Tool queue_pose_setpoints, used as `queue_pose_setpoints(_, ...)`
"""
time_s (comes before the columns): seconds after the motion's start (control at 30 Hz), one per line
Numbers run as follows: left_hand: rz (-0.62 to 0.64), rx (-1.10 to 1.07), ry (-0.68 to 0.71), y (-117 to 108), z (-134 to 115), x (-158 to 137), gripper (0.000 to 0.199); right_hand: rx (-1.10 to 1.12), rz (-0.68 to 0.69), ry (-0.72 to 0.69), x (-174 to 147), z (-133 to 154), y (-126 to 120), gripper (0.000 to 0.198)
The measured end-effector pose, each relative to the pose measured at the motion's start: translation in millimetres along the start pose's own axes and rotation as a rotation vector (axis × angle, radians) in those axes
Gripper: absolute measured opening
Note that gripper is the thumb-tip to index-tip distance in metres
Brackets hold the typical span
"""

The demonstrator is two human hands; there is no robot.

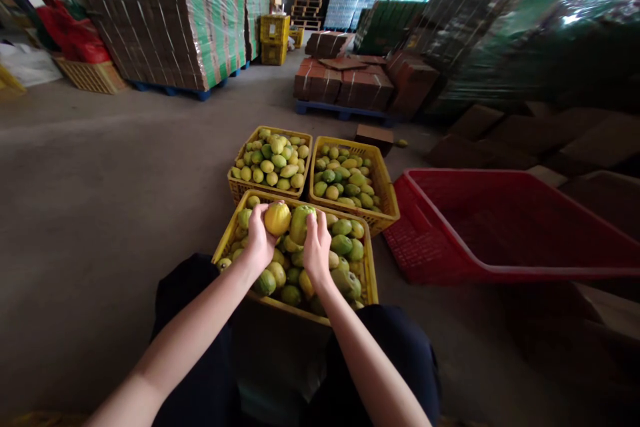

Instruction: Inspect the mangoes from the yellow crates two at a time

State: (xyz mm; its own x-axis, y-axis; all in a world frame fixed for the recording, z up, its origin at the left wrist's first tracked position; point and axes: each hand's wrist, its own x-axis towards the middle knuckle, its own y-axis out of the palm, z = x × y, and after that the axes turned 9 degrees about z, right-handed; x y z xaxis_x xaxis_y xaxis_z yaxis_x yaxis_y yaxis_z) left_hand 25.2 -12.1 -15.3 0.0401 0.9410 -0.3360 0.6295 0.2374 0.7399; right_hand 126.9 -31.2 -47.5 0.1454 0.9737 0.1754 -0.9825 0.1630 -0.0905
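My left hand (pixel 261 238) is closed round a plump yellow fruit (pixel 277 219) with faint ribs, papaya-like in look. In my right hand (pixel 317 248) is a longer green fruit (pixel 301 224) of the same sort, its fingers wrapped over the right side. Both fruits are held side by side, a small gap apart, above the near yellow crate (pixel 371 270). Green and yellow fruits (pixel 342 244) fill that crate, which stands between my knees. My forearms and hands cover part of its contents.
Beyond it stand two more fruit-filled yellow crates, one at left (pixel 306 167) and one at right (pixel 387 187). A red plastic basket (pixel 440 240) sits on the right. Flat cartons lie on a blue pallet (pixel 325 109). Wrapped stacks (pixel 200 20) rise behind, with loose cardboard (pixel 530 133) at right.
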Motion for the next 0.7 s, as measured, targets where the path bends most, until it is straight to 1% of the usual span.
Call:
queue_pose_setpoints(0.1,0.004,0.022,-0.037,1,1,0,0.019,-0.05,-0.001,0.036,2,-4,-1,0.035)
queue_pose_setpoints(0.27,0.012,0.05,0.007,3,2,1,0.015,-0.103,-0.029,-0.046,2,-7,0,0.046)
queue_pose_setpoints(0.33,0.019,0.043,0.029,4,2,0,0.015,-0.085,-0.027,-0.061,0,-5,0,0.046)
queue_pose_setpoints(0.43,0.002,0.039,0.042,5,0,1,0.022,0.01,-0.011,-0.026,-1,-1,-1,0.035)
queue_pose_setpoints(0.5,0.003,0.034,0.006,6,0,1,0.026,0.102,-0.011,-0.001,0,2,-3,0.027)
queue_pose_setpoints(0.6,0.001,-0.017,-0.068,7,0,1,0.026,0.235,-0.042,0.002,1,4,-6,0.026)
queue_pose_setpoints(0.7,-0.092,-0.06,-0.048,9,-1,0,0.018,0.372,-0.028,0.038,0,3,-6,0.027)
